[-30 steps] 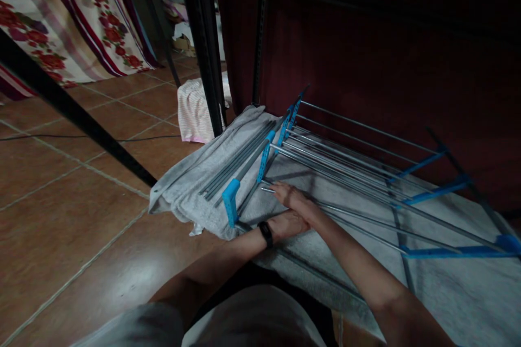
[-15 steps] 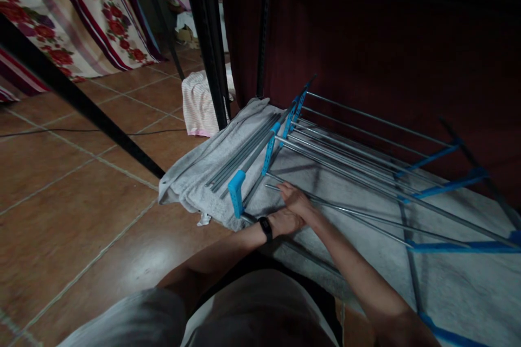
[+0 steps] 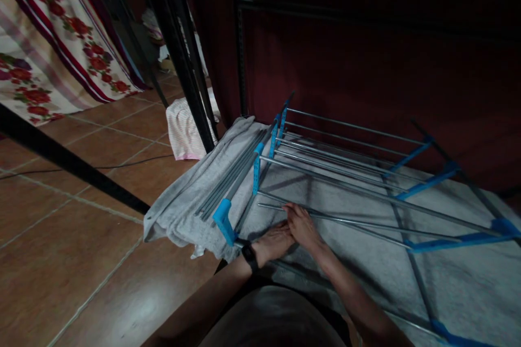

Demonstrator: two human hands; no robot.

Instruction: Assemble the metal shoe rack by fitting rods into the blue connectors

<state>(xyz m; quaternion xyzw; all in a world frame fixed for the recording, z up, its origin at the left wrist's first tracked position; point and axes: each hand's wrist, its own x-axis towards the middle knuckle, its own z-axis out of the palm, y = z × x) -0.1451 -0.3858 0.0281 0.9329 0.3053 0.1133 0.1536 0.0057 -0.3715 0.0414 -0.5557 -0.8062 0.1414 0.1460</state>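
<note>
A drying rack (image 3: 344,176) with metal tubes and blue plastic joints lies across a grey cloth. One loose-ended metal rod (image 3: 366,221) stretches from near my hands toward the right-hand blue joint. My right hand (image 3: 303,227) is closed on this rod near its left end, which sticks out past the fingers. My left hand (image 3: 274,241), below a wrist with a black watch, lies back up against my right hand. Its fingers look stretched out, with their tips partly hidden by the right hand. A blue corner piece (image 3: 223,221) sits just left of it.
Several thin rods (image 3: 230,184) lie bundled on the grey cloth (image 3: 179,214). Black metal posts (image 3: 175,38) and a slanting black bar (image 3: 73,157) stand at left. Dark red cloth hangs behind. A striped cloth (image 3: 185,130) and floral curtain (image 3: 77,38) are farther off.
The view has shifted, so the rack appears lower and farther left. My right hand stays on the rod. My left hand has slid slightly out from under the right wrist.
</note>
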